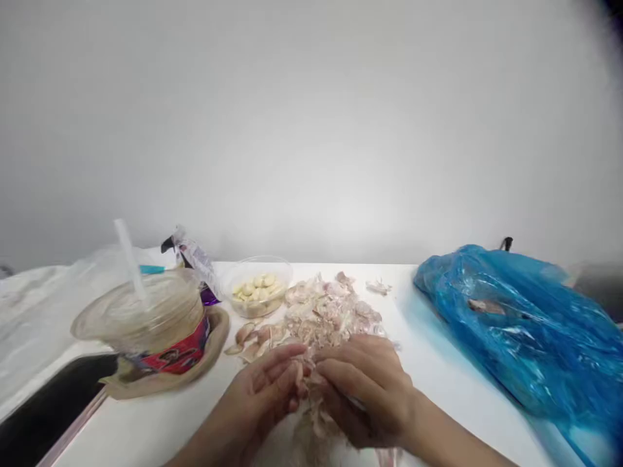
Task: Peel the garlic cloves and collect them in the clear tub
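Observation:
My left hand (270,392) pinches a garlic clove (300,375) between thumb and fingers. Close against it, my right hand (367,386) is curled with its fingertips meeting the clove; a small pale glint shows under its palm, too hidden to name. Papery garlic skins (331,311) lie heaped just beyond both hands, and more lie beneath them. Unpeeled garlic cloves (257,337) rest at the left side of the heap. Behind these stands a clear round bowl (277,264) with peeled garlic cloves (257,287) in it.
At left, a lidded plastic cup (160,324) with a straw stands in a brown wrap beside a dark flat device (53,408). A crumpled packet (197,263) leans behind it. A blue plastic bag (516,324) fills the right side. A wall (311,130) backs the white table (438,389).

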Demonstrator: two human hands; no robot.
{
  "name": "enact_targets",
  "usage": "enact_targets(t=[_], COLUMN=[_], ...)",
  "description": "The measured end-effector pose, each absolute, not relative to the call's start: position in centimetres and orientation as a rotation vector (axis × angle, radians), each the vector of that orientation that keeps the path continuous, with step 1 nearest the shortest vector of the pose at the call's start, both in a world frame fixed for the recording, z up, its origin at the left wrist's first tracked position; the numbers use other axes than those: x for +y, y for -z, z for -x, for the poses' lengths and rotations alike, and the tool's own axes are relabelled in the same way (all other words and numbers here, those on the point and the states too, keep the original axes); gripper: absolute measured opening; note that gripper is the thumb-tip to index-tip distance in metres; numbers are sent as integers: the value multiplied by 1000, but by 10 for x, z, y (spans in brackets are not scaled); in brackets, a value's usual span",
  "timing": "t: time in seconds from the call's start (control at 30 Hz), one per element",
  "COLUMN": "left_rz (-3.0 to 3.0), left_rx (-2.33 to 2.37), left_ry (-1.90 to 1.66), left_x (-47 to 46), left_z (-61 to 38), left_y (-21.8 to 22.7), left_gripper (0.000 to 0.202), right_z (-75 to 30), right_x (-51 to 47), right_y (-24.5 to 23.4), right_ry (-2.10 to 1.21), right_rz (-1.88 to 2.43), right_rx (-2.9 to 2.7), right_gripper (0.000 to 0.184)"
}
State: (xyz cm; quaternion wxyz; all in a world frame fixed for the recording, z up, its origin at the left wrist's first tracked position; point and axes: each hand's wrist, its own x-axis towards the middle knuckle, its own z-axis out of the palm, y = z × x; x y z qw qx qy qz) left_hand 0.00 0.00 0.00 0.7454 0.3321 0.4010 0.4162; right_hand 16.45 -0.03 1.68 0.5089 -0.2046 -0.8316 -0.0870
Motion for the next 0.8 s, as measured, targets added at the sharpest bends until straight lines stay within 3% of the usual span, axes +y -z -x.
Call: enact_targets(t=[0.3,0.6,0.8], left_rz=[-830,-891,-853], left_rx=[862,886,942], left_ry=[-899,-908,-964], left_x=[-5,-2,-6], left_z=[3,5,2], left_y=[-5,-9,-11], left_gripper=[26,25,41], right_z=[-158,-168,-169], right_x=[-9,0,5], right_y=[-29,-22,-14], right_ry=[285,265,242], right_rz=[468,501,538], right_rx=[-2019,-1947,-1952], right_gripper=[16,5,5])
